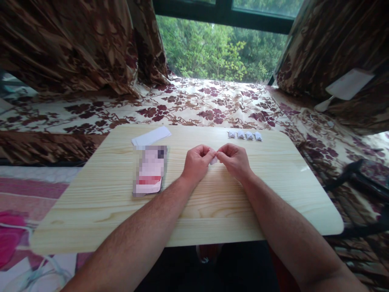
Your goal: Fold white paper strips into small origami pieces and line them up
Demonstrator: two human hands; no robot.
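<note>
Above the middle of the wooden table, my left hand (pixel 197 161) and my right hand (pixel 233 159) meet with fingertips almost touching. Both are closed in a pinch on a small piece of white paper (pixel 214 160), mostly covered by the fingers. Whether the piece is folded I cannot make out fully. Beyond my right hand, several small folded white paper shapes (pixel 240 135) with raised points stand in a row. To the left of my left hand lies a phone (pixel 152 166), partly blurred out, with white paper strips (pixel 153 135) behind it.
The light wood table (pixel 121 227) has rounded corners. Behind it spreads a floral cloth (pixel 209 101) below a window, with brown curtains (pixel 91 44) at the sides. A white lamp (pixel 349 84) stands at the right. White cables (pixel 50 263) lie at the lower left.
</note>
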